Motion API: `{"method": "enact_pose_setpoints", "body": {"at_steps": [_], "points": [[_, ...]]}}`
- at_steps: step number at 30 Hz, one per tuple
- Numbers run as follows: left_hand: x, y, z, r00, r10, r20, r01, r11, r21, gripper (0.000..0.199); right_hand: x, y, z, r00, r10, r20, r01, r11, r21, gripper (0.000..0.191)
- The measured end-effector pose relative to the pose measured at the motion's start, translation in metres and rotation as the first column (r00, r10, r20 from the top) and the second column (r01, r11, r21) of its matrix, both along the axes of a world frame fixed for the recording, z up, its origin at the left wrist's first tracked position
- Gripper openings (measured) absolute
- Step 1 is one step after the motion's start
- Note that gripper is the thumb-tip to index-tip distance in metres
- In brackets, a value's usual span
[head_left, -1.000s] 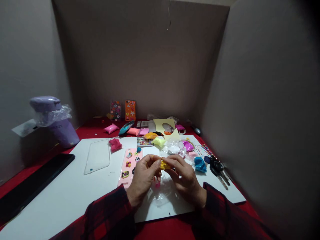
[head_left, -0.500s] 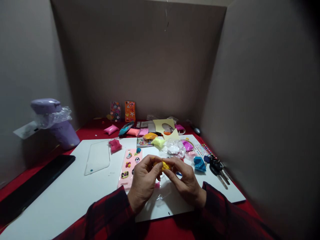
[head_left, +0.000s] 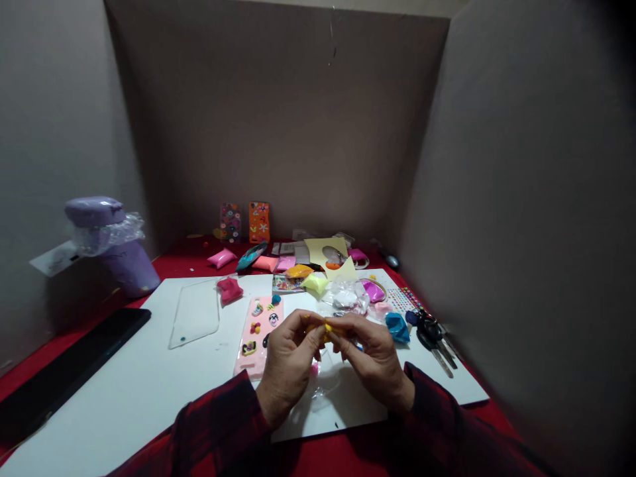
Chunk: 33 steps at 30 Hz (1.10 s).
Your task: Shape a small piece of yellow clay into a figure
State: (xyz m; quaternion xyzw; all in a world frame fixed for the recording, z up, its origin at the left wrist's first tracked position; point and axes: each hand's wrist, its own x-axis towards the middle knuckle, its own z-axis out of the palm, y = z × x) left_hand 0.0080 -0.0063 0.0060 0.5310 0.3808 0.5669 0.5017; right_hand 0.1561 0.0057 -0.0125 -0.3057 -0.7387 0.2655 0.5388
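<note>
1. Head view, hands: left hand (head_left: 289, 361) and right hand (head_left: 373, 358) meet fingertip to fingertip above the white board (head_left: 124, 377). Both are closed in a pinch on one small yellow clay lump (head_left: 326, 327), which sits between the two sets of fingertips, mostly hidden by them.
2. Head view, just beside the hands: pink phone case (head_left: 258, 331) with small clay figures on it, lying flat, partly under the left hand. Clear plastic wrap (head_left: 322, 384) on the board below the hands.
3. Head view, board, left part: clear phone case (head_left: 195, 313); dark pink clay bag (head_left: 229, 289) at its upper right.
4. Head view, board, right part: blue clay bag (head_left: 397, 326), near the right hand; keys (head_left: 432, 334) beyond it at the board's edge.
5. Head view, far left: purple container (head_left: 112, 242) on the red cloth (head_left: 173, 262).
</note>
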Motion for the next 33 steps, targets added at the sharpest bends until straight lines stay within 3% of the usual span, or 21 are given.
{"method": "enact_pose_setpoints", "body": {"at_steps": [11, 15, 22, 33], "points": [[0.0, 0.007, -0.005, 0.997, 0.06, 0.05, -0.058, 0.997, -0.049, 0.012, 0.001, 0.004, -0.011, 0.999, 0.03, 0.019, -0.031, 1.0, 0.008, 0.027], [0.001, 0.006, -0.002, 0.997, 0.075, 0.021, -0.074, 0.996, -0.044, 0.01, -0.001, 0.002, -0.009, 0.998, 0.007, -0.058, -0.01, 0.998, -0.065, 0.035], [0.001, 0.006, 0.001, 0.994, 0.092, 0.055, -0.09, 0.995, -0.044, 0.014, -0.001, -0.002, -0.002, 0.998, -0.062, 0.02, 0.064, 0.986, -0.157, 0.018], [0.001, 0.007, -0.002, 0.997, 0.064, 0.054, -0.061, 0.997, -0.047, 0.012, 0.0, -0.002, 0.002, 0.997, -0.078, -0.025, 0.072, 0.98, -0.185, 0.018]]}}
